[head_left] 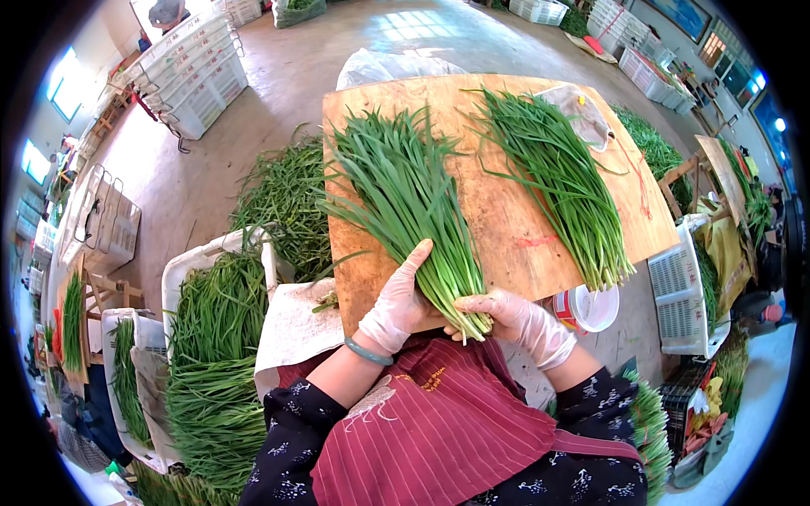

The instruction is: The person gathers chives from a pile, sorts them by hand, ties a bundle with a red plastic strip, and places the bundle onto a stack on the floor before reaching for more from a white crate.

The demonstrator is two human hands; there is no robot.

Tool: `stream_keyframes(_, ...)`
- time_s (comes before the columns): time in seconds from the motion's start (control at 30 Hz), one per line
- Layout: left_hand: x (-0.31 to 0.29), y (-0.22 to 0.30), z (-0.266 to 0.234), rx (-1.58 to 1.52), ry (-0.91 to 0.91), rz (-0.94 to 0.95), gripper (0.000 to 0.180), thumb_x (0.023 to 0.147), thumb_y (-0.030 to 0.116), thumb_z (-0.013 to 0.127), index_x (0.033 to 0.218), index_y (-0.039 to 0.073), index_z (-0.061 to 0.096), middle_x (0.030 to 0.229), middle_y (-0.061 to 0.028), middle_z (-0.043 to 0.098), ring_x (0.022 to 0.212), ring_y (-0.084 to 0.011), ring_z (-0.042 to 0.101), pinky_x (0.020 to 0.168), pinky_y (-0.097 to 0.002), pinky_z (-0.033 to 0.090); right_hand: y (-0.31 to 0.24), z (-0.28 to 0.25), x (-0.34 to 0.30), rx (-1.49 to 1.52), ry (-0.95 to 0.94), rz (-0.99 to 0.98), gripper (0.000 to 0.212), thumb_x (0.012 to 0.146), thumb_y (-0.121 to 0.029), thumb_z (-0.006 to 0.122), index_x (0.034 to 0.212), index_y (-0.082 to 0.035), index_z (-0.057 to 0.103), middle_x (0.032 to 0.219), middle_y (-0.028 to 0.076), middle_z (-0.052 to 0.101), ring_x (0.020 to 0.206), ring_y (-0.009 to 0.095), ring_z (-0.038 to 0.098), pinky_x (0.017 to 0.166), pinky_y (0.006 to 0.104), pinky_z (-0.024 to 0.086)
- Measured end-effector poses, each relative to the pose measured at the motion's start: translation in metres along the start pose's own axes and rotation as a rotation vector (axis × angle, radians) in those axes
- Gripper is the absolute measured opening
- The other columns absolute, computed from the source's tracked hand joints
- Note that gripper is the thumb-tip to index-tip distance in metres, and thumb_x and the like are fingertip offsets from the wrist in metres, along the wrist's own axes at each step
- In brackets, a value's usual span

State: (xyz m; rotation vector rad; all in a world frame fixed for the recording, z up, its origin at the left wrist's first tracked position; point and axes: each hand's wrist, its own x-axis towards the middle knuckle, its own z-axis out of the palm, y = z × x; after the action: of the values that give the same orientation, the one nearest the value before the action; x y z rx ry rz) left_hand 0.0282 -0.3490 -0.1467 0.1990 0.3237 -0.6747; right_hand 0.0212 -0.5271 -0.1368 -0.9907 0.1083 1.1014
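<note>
A thick bunch of garlic chives point(413, 190) lies across the near left of the wooden board point(498, 228), its pale cut ends pointing toward me over the near edge. My left hand point(396, 308), in a thin clear glove, is closed round the bunch's left side above the ends, thumb on top. My gloved right hand point(510, 316) grips the stem ends from the right, its thumb across them. The fingers under the bunch are hidden. To the right, a second bunch of chives point(561, 185) rests on the board with its ends toward the near right.
A crumpled cloth point(578, 114) sits at the board's far right corner. On my left is a white crate point(202, 257) packed with chives, with a loose green heap point(287, 198) on the floor beyond. A white bucket point(595, 308) and a white crate point(679, 291) stand right.
</note>
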Motion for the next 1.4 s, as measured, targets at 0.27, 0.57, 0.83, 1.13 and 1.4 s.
stream_keyframes(0.27, 0.029, -0.008, -0.009, -0.014, 0.074, 0.159, 0.035, 0.089, 0.029, 0.052, 0.117, 0.007, 0.051, 0.113, -0.0092, 0.056, 0.103, -0.0257, 0.053, 0.096, -0.0402, 0.038, -0.027, 0.019, 0.006, -0.599, 0.26, -0.24, 0.081, 0.059, -0.026, 0.082, 0.121, 0.004, 0.039, 0.108, 0.012, 0.056, 0.098, 0.02, 0.055, 0.083, 0.0298, 0.046)
stream_keyframes(0.57, 0.021, -0.008, 0.004, -0.02, -0.066, 0.14, 0.04, 0.09, 0.035, 0.05, 0.119, 0.007, 0.05, 0.116, -0.0072, 0.055, 0.108, -0.0232, 0.05, 0.099, -0.0384, 0.035, -0.031, 0.038, -0.006, -1.005, 0.502, -0.447, 0.088, 0.062, -0.021, 0.07, 0.131, 0.003, 0.022, 0.115, 0.024, 0.051, 0.105, 0.035, 0.054, 0.09, 0.0371, 0.043)
stream_keyframes(0.83, 0.018, 0.032, 0.003, 0.16, -0.083, 0.402, 0.042, 0.082, 0.031, 0.063, 0.115, 0.009, 0.051, 0.109, -0.0053, 0.057, 0.1, -0.0203, 0.055, 0.088, -0.0377, 0.046, -0.022, 0.017, -0.009, -1.168, 0.385, -0.515, 0.088, 0.062, -0.017, 0.069, 0.133, 0.001, 0.022, 0.107, 0.026, 0.055, 0.102, 0.036, 0.055, 0.084, 0.0388, 0.045)
stream_keyframes(1.13, 0.004, 0.063, 0.064, 0.692, -0.145, 0.97, 0.045, 0.076, 0.012, 0.069, 0.116, 0.005, 0.049, 0.104, -0.0039, 0.058, 0.094, -0.0152, 0.056, 0.088, -0.03, 0.045, -0.037, 0.026, 0.051, -1.151, 0.631, -0.773, 0.099, 0.055, -0.02, 0.079, 0.132, -0.001, 0.02, 0.105, 0.026, 0.056, 0.096, 0.041, 0.056, 0.08, 0.0428, 0.046)
stream_keyframes(1.4, 0.004, 0.082, 0.097, 1.153, -0.103, 1.097, 0.039, 0.071, 0.009, 0.073, 0.105, 0.004, 0.056, 0.101, -0.0031, 0.059, 0.093, -0.0138, 0.055, 0.086, -0.0289, 0.044, -0.078, 0.011, 0.109, -0.908, 0.512, -1.193, 0.099, 0.051, -0.031, 0.085, 0.126, 0.0, 0.028, 0.11, 0.021, 0.054, 0.103, 0.035, 0.054, 0.084, 0.0379, 0.045)
